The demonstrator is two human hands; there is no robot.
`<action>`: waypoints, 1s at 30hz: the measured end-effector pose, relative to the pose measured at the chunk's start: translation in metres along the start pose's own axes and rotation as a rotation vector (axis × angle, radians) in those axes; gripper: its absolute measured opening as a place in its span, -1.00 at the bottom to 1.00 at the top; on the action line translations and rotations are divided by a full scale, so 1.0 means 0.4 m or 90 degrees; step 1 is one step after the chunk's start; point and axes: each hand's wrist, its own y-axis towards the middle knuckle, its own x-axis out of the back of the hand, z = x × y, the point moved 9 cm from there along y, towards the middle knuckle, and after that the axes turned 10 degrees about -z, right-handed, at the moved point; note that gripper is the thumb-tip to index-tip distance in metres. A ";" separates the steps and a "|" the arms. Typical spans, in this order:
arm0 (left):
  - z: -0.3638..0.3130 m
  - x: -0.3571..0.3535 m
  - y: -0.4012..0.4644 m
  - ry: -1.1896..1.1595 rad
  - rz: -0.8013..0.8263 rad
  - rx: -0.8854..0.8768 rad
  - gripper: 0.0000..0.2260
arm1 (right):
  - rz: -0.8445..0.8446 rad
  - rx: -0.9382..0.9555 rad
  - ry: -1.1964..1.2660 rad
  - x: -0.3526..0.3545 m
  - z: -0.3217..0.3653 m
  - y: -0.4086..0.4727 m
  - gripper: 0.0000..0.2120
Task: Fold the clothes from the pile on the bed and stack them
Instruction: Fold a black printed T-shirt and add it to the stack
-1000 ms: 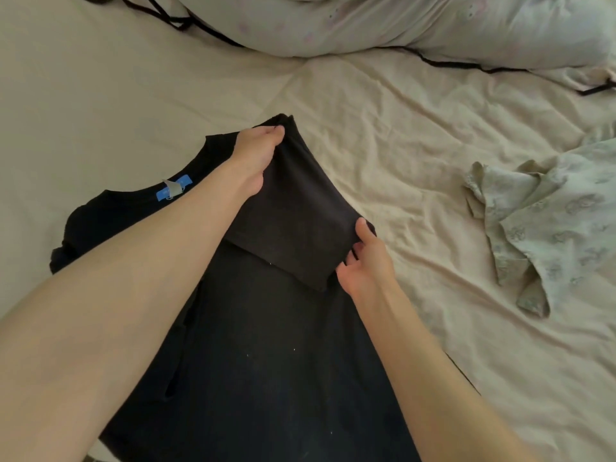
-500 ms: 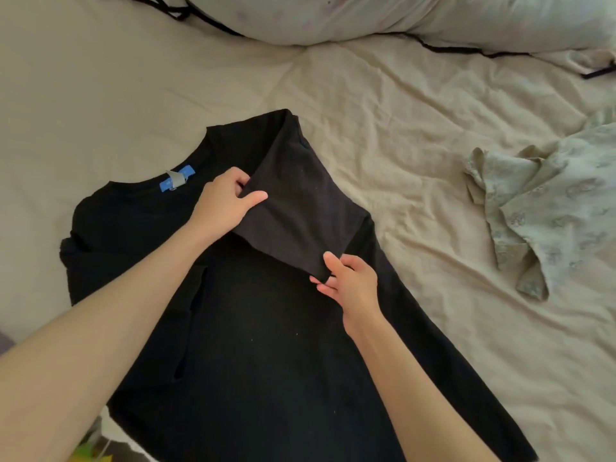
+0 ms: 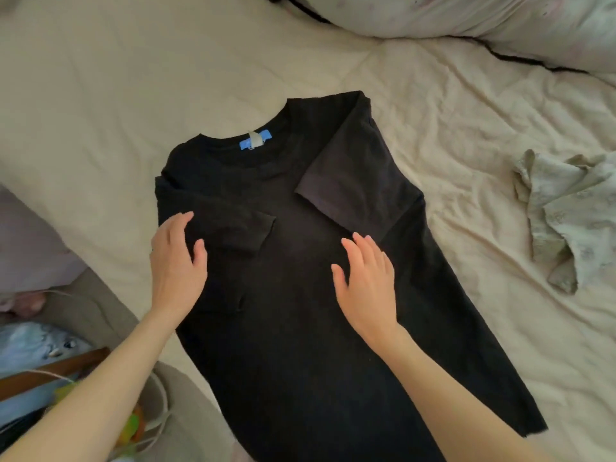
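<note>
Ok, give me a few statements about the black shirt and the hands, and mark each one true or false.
1. Both sleeves of the black shirt are folded in over its body. True.
2. The right hand pinches a sleeve. False: its fingers are straight, holding nothing.
3. A blue label shows at the neckline. True.
4. The patterned garment lies on top of the shirt. False: it lies apart, on the bed sheet.
5. The left hand is open. True.

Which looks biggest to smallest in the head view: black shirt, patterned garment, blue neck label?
1. black shirt
2. patterned garment, partly cut off by the frame edge, so its full size is unsure
3. blue neck label
</note>
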 end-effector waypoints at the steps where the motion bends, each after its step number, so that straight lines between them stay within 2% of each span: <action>1: 0.062 0.010 -0.011 -0.024 0.001 0.071 -0.62 | 0.050 0.031 0.012 -0.028 0.036 -0.027 -0.54; 3: 0.171 0.016 -0.020 -0.104 0.006 0.228 -0.60 | 0.108 0.039 0.075 -0.067 0.098 -0.057 -0.53; 5: 0.251 0.006 -0.005 -0.208 0.020 0.371 -0.60 | 0.096 0.025 0.127 -0.076 0.158 -0.048 -0.53; 7: 0.297 -0.003 0.034 -0.286 0.027 0.453 -0.63 | 0.057 0.056 0.124 -0.075 0.223 -0.020 -0.53; 10: 0.306 -0.003 0.097 -0.321 0.006 0.433 -0.66 | 0.035 0.151 0.050 -0.087 0.316 0.017 -0.51; 13: 0.295 0.008 0.155 -0.320 -0.032 0.378 -0.66 | 0.068 0.261 -0.044 -0.133 0.395 0.008 -0.50; 16: 0.262 -0.023 0.219 -0.358 0.038 0.368 -0.58 | 0.112 0.351 -0.088 -0.183 0.457 -0.036 -0.50; 18: 0.239 -0.048 0.250 -0.349 0.096 0.359 -0.63 | 0.143 0.372 -0.104 -0.218 0.472 -0.066 -0.47; 20: 0.252 -0.038 0.272 -0.340 0.053 0.361 -0.73 | 0.163 0.383 -0.119 -0.250 0.482 -0.092 -0.42; 22: 0.275 -0.016 0.284 -0.322 -0.017 0.363 -0.72 | 0.165 0.405 -0.150 -0.272 0.490 -0.105 -0.40; 25: 0.297 -0.009 0.287 -0.290 -0.034 0.353 -0.74 | 0.183 0.438 -0.212 -0.303 0.486 -0.103 -0.41; 30: 0.309 -0.014 0.232 -0.352 -0.004 0.368 -0.57 | 0.158 0.423 -0.213 -0.300 0.476 -0.110 -0.44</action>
